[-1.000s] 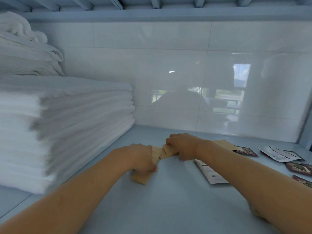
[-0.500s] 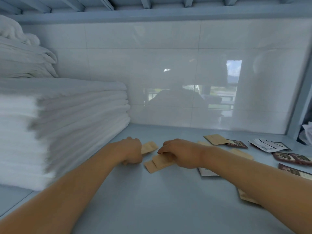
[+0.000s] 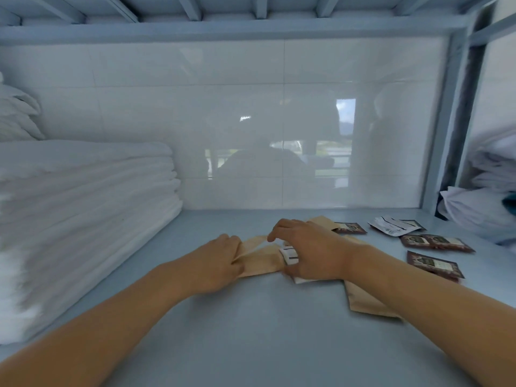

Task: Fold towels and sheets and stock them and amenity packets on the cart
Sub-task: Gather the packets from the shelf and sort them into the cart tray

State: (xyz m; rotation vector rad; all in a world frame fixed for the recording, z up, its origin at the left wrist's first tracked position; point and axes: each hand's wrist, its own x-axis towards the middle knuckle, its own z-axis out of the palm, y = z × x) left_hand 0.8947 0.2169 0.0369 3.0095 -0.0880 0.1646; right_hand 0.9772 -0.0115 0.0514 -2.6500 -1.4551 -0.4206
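My left hand (image 3: 216, 262) pinches the tan packets (image 3: 259, 261) on the shelf (image 3: 251, 331); my right hand (image 3: 310, 252), fingers curled, grips a white packet (image 3: 289, 254) just beside them. Folded towels (image 3: 83, 208) stack left of my left hand.

wall: white glossy tiles (image 3: 195, 107) behind shelf | overhead: blue slatted frame (image 3: 251, 26) | right: blue upright post (image 3: 444, 121)

tan packets (image 3: 259, 263), dark maroon packets (image 3: 435, 243), white towels (image 3: 83, 208), pale blue shelf (image 3: 251, 331).
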